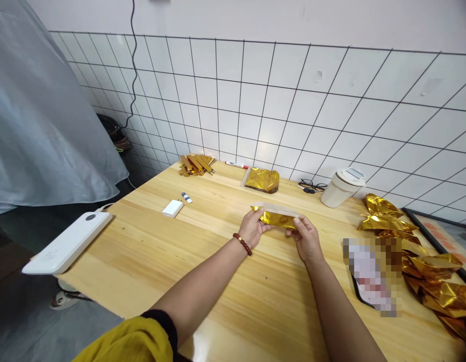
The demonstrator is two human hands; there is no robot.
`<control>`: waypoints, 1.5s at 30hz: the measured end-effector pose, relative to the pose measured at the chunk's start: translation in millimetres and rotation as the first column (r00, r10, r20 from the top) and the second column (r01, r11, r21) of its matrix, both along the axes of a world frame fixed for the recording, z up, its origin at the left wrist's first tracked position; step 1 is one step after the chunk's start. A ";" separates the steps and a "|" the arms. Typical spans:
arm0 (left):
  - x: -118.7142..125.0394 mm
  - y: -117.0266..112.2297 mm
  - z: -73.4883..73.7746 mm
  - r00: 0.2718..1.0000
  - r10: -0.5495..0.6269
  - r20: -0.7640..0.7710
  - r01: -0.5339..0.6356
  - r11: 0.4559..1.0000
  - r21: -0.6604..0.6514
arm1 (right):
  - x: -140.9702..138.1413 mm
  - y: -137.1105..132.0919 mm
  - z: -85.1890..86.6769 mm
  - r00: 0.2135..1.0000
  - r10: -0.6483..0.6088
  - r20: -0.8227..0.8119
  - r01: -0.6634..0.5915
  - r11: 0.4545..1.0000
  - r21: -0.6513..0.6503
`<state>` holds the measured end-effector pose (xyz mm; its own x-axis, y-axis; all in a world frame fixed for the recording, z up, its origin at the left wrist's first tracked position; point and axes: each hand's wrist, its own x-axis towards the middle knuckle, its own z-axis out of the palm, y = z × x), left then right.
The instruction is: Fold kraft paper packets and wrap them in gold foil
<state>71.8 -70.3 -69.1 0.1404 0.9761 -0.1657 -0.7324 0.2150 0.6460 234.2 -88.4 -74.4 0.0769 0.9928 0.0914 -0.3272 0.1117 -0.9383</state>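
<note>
Over the middle of the wooden table (150, 251) both my hands hold a shiny gold foil packet (276, 218) with a clear strip along its top edge. My left hand (251, 227) pinches its left end, fingers closed; a red bead bracelet sits on that wrist. My right hand (307, 237) grips the right end, fingers curled around it. The packet is held just above the tabletop, roughly level.
A gold pouch (263, 179) and a stack of gold strips (195, 164) lie near the tiled wall, with a red marker (236, 165), glasses (311, 185) and a white cup (343, 187). Crumpled gold foil (425, 261) is piled at right. A white sealer (67, 242) overhangs the left edge; a small white box (173, 208) lies nearby.
</note>
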 end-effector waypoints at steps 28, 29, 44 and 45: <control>3.3 -0.6 0.9 0.992 0.107 -0.066 -0.109 0.994 -0.015 | 8.6 4.5 -11.8 0.919 -0.151 0.363 0.002 0.925 0.380; 3.9 -0.8 0.8 0.990 0.111 -0.082 -0.112 0.994 -0.011 | 8.9 4.1 -12.0 0.906 -0.179 0.383 0.013 0.918 0.397; 6.8 -0.7 -1.1 0.980 0.149 -0.132 -0.152 0.988 -0.014 | 13.5 2.5 -7.8 0.884 -0.150 0.443 -0.005 0.944 0.330; 6.9 -0.6 -1.5 0.980 0.152 -0.125 -0.155 0.988 -0.009 | 13.1 2.3 -7.8 0.888 -0.129 0.441 -0.015 0.951 0.308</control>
<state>78.7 -70.9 -70.5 -0.0335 0.9811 -0.1904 -0.6726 0.1188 0.7304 247.3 -86.0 -82.3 0.0113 0.9088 0.4172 0.1390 0.4117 -0.9006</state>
